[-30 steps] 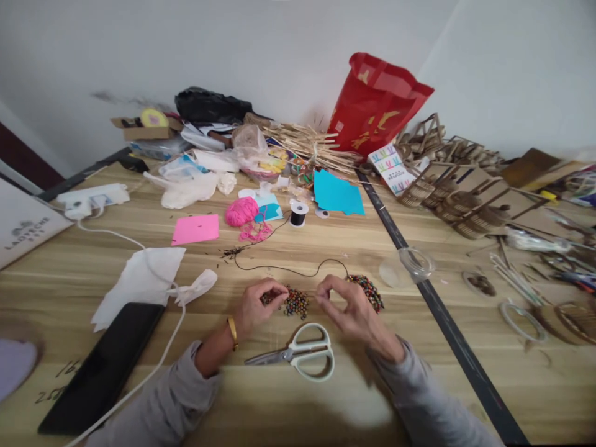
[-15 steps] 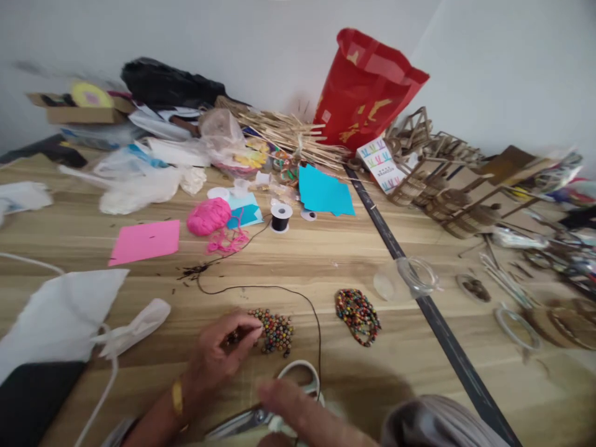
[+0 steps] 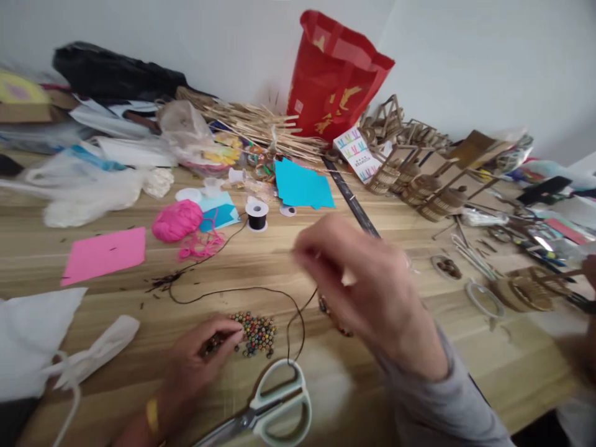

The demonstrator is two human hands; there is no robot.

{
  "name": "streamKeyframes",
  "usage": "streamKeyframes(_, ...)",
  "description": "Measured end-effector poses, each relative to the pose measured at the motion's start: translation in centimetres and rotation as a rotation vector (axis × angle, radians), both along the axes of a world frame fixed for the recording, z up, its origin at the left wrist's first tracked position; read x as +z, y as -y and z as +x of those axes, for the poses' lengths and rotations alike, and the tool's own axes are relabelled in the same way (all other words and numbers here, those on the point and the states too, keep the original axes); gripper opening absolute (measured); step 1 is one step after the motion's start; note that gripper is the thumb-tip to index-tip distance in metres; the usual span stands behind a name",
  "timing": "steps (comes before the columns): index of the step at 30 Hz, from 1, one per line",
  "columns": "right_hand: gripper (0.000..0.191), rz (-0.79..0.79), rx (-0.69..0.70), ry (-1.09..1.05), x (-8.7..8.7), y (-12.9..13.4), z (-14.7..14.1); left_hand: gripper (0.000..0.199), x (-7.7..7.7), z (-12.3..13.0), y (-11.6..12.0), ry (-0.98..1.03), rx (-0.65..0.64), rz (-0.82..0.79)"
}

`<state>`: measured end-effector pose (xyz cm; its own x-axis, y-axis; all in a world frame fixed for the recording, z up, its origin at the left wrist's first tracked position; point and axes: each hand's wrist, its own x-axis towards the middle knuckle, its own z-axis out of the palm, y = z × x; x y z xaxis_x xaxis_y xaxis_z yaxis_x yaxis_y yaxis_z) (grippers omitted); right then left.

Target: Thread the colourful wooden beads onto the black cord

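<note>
Multicol. beads (image 3: 259,334) w/in & beside L grip (image 3: 192,355).

And now smooth wood grain is shown on the surface (image 3: 261,257), softly sheened; bare metal is seen in the scissors' blades (image 3: 224,432), smooth plastic in their handles (image 3: 308,410). Gloss is caught on the beads (image 3: 261,335); a matt finish is kept by the cord (image 3: 261,288) and blue paper (image 3: 302,183).

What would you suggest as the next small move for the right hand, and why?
I would probably lower the right hand toward the left hand: the right hand is raised, the black cord seems to lead up to it, and the left hand is at the edge of the loose beads. Blur hides whether the right hand grips the cord.
</note>
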<state>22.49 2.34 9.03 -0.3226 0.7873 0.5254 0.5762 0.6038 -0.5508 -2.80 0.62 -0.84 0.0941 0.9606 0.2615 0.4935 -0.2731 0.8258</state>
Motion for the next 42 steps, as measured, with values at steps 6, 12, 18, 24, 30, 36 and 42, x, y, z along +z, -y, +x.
streamKeyframes(6, 0.006, 0.162, -0.217, -0.476, 6.7, -3.8, -0.8, 0.008, -0.9, 0.8, -2.7, 0.163, -0.045, -0.067)
streamKeyframes(12, 0.007, -0.118, 0.052, -0.144, -2.3, -2.4, -3.1, 0.011, 0.0, 1.1, -2.3, 0.399, -0.072, -0.301)
streamKeyframes(18, 0.010, -0.108, 0.171, -0.096, -9.4, -2.5, -5.6, 0.011, 0.3, 1.3, -2.5, 0.525, -0.119, -0.452)
streamKeyframes(24, 0.010, -0.027, 0.205, -0.097, -10.4, -1.6, -5.8, 0.014, -0.7, 1.4, -2.2, 0.604, -0.136, -0.479)
streamKeyframes(30, 0.010, 0.024, 0.300, -0.116, -10.8, -1.0, -5.3, 0.014, -0.9, 1.4, -2.0, 0.636, -0.146, -0.467)
streamKeyframes(36, 0.010, 0.043, 0.321, -0.114, -10.8, -0.8, -5.3, 0.012, -0.1, 1.2, -1.8, 0.602, -0.169, -0.478)
streamKeyframes(42, 0.010, 0.032, 0.332, -0.137, -10.5, -1.0, -5.4, 0.010, -0.4, 1.2, -1.9, 0.574, -0.208, -0.457)
